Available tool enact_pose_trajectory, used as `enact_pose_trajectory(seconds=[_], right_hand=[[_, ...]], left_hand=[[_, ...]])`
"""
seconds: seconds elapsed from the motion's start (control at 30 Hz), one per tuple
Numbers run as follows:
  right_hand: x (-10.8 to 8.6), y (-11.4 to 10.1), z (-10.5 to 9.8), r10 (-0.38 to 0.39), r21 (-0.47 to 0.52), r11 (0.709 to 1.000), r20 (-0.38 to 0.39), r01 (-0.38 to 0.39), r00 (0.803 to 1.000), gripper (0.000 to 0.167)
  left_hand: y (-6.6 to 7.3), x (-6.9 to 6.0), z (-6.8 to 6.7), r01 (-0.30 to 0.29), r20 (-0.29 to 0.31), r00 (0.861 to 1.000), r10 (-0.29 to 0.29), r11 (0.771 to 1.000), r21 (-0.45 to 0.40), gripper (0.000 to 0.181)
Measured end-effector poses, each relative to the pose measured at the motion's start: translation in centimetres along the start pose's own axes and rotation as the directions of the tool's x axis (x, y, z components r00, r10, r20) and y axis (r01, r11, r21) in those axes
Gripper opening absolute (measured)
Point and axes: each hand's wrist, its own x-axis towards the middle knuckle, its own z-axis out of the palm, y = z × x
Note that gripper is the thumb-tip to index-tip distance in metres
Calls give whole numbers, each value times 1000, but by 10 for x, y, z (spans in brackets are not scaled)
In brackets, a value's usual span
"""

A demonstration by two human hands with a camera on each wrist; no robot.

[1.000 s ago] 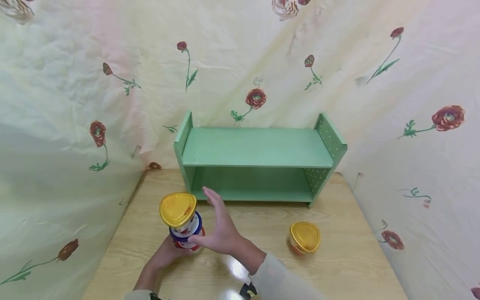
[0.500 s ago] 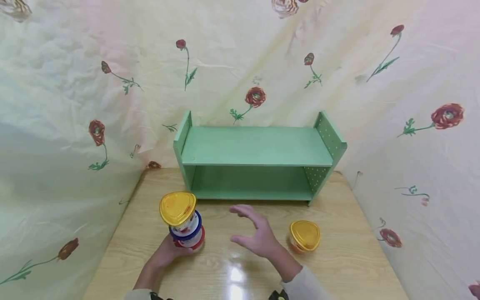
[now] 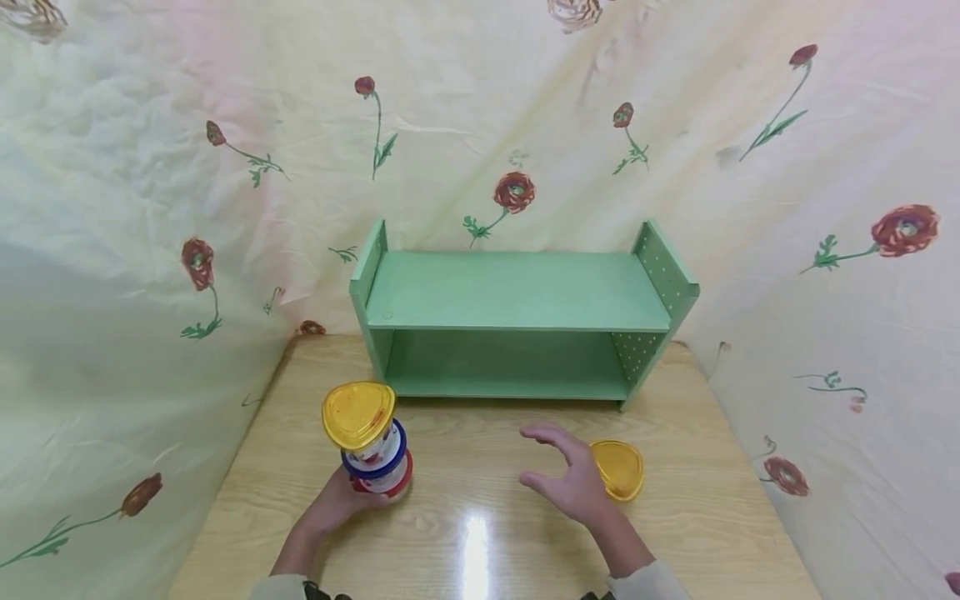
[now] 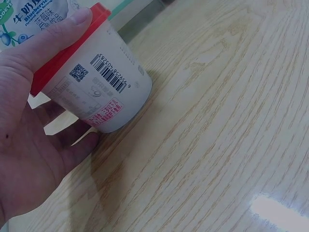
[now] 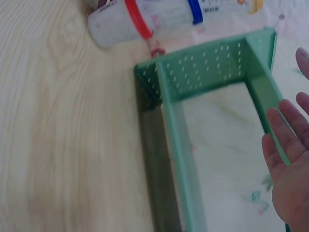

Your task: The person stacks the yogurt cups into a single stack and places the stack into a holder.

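Note:
Three tubs stand stacked at the left: a red-lidded tub (image 4: 96, 77) at the bottom, a blue-lidded tub (image 3: 381, 463) in the middle, a yellow-lidded tub (image 3: 359, 414) on top. My left hand (image 3: 339, 503) grips the bottom tub, its thumb over the red lid in the left wrist view. Another yellow-lidded tub (image 3: 621, 468) sits on the table at the right, partly hidden behind my right hand (image 3: 573, 482). That hand holds nothing, its fingers and thumb spread apart, pointing left.
A green two-level shelf (image 3: 517, 292) stands at the back of the wooden table (image 3: 465, 450). Flower-patterned cloth (image 3: 450, 125) hangs behind and on both sides.
My right hand has moved away from the stack, rightward across the table to the lone yellow-lidded tub. My left hand has stayed on the stack.

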Motion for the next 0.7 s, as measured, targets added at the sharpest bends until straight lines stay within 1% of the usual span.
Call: enact_pose_trajectory(seconds=[0.1,0.2,0.27,0.33,0.4,0.5,0.6,0.7], right_hand=[[-13,15,-5,-4,-54,999,-35,2,999,61],[-28,34,-14,-1,-96,995,-50,-4,999,68],[-37,42,-22,39,-116,992,-47,-44,998,72],[-44,47,-31,103,-141,984,-45,-109,994,74],[-48,50,-40,168,-175,969,-50,-174,985,76],[-53,55,-53,249,-213,942,-77,-259,966,77],[-58,63,-63,301,-222,922,-102,-316,948,77],[-65,72,-70,323,-203,917,-120,-342,939,76]], left_hand=[[1,0,0,-5,5,1000,5,1000,5,97],[1,0,0,2,6,1000,-2,1000,3,97],[1,0,0,7,6,1000,-7,1000,0,97],[1,0,0,6,7,1000,-6,1000,-5,97],[0,0,-1,4,2,1000,-4,1000,-8,97],[0,0,-1,-2,-3,1000,2,1000,-5,96],[0,0,0,-3,-7,1000,2,1000,-6,96],[1,0,0,10,-3,1000,-10,1000,-11,96]])
